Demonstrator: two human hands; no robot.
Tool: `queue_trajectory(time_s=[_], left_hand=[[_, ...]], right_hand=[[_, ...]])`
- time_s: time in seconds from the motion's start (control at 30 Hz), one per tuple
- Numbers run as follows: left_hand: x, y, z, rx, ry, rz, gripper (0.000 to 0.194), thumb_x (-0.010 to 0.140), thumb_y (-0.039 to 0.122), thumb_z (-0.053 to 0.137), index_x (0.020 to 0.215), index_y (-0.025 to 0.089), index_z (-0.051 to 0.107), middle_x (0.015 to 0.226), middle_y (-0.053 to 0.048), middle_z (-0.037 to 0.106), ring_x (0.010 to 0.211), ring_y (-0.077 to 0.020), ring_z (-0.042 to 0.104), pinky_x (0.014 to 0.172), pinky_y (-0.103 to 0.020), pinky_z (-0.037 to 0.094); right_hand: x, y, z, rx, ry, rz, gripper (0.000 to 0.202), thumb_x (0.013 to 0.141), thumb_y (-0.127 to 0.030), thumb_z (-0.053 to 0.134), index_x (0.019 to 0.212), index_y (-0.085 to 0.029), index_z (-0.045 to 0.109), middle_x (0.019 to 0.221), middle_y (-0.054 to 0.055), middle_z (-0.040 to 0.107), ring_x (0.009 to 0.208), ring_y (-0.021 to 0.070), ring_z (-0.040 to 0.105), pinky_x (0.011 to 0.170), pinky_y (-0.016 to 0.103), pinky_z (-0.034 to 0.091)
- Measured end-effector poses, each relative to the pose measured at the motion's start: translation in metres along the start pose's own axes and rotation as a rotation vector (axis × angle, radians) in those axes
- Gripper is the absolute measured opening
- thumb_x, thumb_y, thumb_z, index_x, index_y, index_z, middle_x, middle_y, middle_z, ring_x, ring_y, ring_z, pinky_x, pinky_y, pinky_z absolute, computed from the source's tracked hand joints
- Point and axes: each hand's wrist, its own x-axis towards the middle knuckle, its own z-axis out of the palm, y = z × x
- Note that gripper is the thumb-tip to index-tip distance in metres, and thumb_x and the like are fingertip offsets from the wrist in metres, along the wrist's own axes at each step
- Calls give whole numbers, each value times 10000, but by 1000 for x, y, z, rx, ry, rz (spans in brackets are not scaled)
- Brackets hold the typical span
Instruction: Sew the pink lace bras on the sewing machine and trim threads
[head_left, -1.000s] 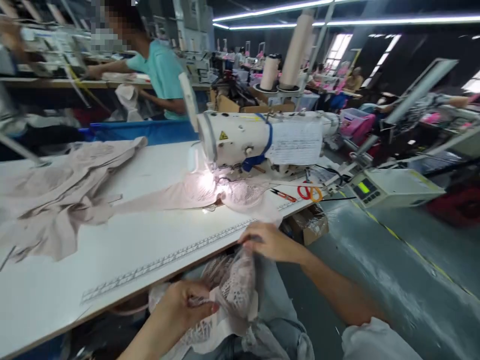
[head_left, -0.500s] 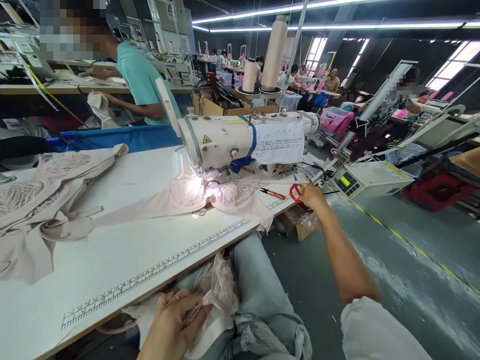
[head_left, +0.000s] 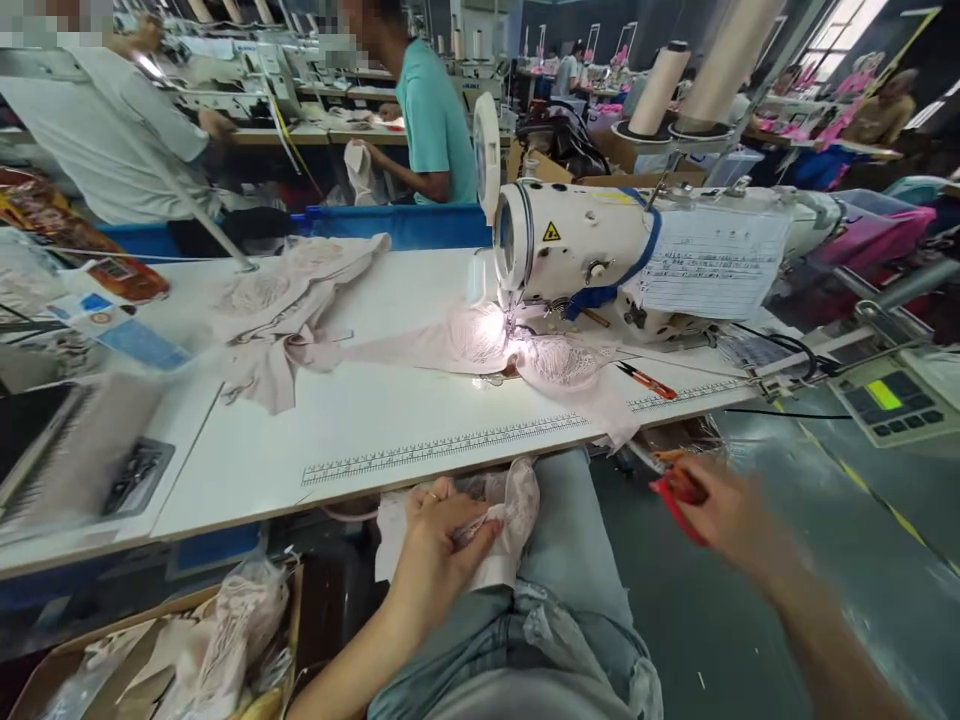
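My left hand (head_left: 450, 535) pinches a pale pink lace bra piece (head_left: 519, 505) over my lap, just below the table's front edge. My right hand (head_left: 716, 505), blurred by motion, grips red-handled scissors (head_left: 679, 500) beside my right knee, off the table. Under the lit needle of the white sewing machine (head_left: 592, 240) lies a pale pink lace bra (head_left: 562, 360), one end hanging over the edge. Orange thread snips (head_left: 646, 380) rest on the table right of it. More pale pink bra pieces (head_left: 281, 300) are heaped at the left.
Printed rulers (head_left: 450, 445) run along the white table's front edge. A control box (head_left: 892, 400) stands at the right. A cardboard box (head_left: 296, 630) of fabric pieces sits low on the left. Co-workers (head_left: 435, 110) are at machines behind a blue cloth bin (head_left: 420, 232).
My right hand has lifted the red-handled scissors off the table and brought them toward my lap. My left hand still holds the lace piece. The view has swung left and down.
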Motion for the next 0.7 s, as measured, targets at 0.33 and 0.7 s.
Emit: queue_trajectory(time_s=[0.33, 0.7], left_hand=[[-4, 11, -2, -303, -63, -48, 245, 855, 418, 632, 764, 244, 779, 681, -35, 650, 816, -249, 514, 841, -382, 334], [-2, 16, -4, -348, -34, -26, 353, 825, 525, 660, 673, 229, 779, 605, -42, 622, 710, -218, 465, 750, -350, 359]], right_hand=[[43, -96, 1, 56, -396, -414, 317, 827, -455, 720, 985, -203, 612, 933, 41, 687, 770, 216, 647, 645, 312, 429], [47, -95, 8, 70, -412, -509, 339, 802, -287, 703, 1132, -238, 644, 922, 14, 696, 785, 200, 650, 637, 295, 407]])
